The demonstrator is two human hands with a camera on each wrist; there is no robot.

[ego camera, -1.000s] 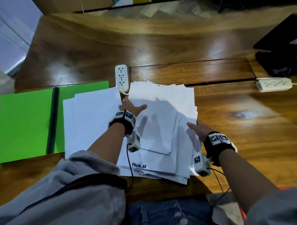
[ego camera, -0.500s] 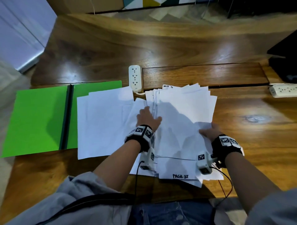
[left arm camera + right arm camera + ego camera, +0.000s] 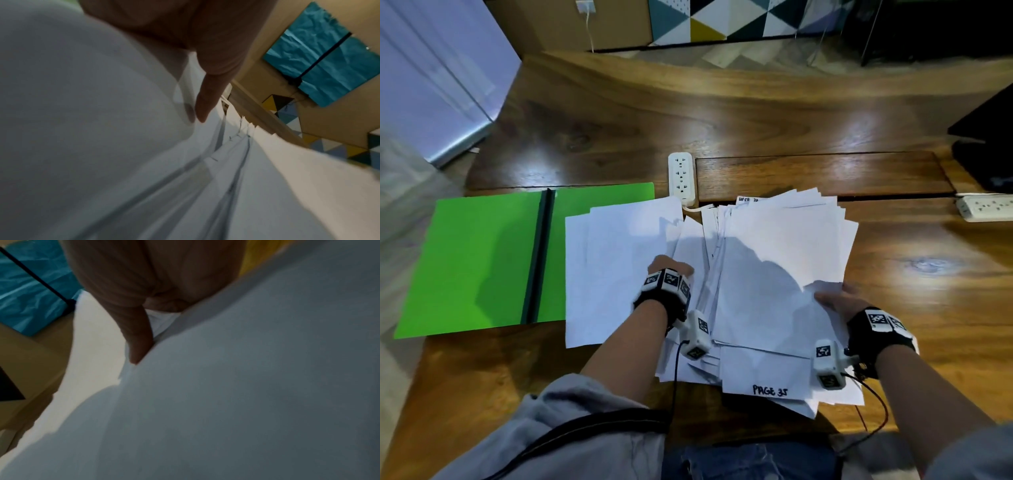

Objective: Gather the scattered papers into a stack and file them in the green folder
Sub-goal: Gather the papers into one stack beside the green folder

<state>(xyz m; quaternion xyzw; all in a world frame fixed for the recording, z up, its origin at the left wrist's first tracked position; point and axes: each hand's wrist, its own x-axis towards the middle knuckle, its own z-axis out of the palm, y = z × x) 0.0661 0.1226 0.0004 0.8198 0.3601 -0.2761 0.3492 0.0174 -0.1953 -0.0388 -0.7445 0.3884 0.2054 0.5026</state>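
Observation:
An open green folder [image 3: 482, 257] lies flat at the left of the wooden table. A few white sheets [image 3: 619, 267] rest on its right flap. A loose pile of papers [image 3: 774, 274] sits in the middle, its bottom sheet marked "PAGE 35". My left hand [image 3: 671, 270] holds the pile's left edge. In the left wrist view the thumb [image 3: 205, 100] lies on top of the papers [image 3: 102, 113] and the fingers are hidden under a sheet. My right hand [image 3: 839, 301] grips the right edge, which bows upward. In the right wrist view its thumb [image 3: 137, 340] presses on the top sheet [image 3: 246, 386].
A white power strip [image 3: 681, 176] lies just behind the papers, and a second one [image 3: 986, 207] at the far right. A black object [image 3: 989, 154] stands at the right edge. Bare table [image 3: 928, 274] shows to the right and behind.
Both hands slid toward me along the pile's sides and took hold of its edges. The sheets bunched closer together and the right side lifted.

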